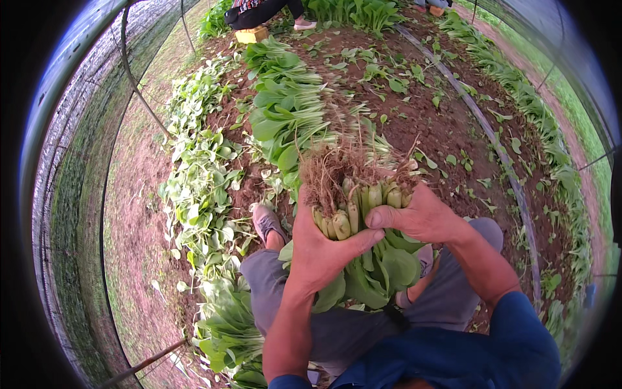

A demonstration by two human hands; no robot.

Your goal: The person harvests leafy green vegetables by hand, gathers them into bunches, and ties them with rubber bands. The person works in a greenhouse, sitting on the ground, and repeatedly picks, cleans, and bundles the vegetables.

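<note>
Both my hands grip one thick bunch of leafy greens [359,204], held upside down above my lap. Brown, soil-stained roots [330,170] stick out at the top, away from me. The pale green stems are packed side by side, and broad leaves hang down between my knees. My left hand [323,243] wraps the left side, its thumb across the stems. On the right side, my right hand [415,216] clasps the bunch, with its thumb pressed on the stem ends. The fingers behind the bunch are hidden.
A long row of pulled greens [286,102] lies on the soil ahead. Loose leaves [204,185] are strewn at left, and more greens [228,326] lie by my left leg. A hose-like strip [478,116] runs along the right. Another person [265,12] sits ahead. Metal hoops [129,63] stand at left.
</note>
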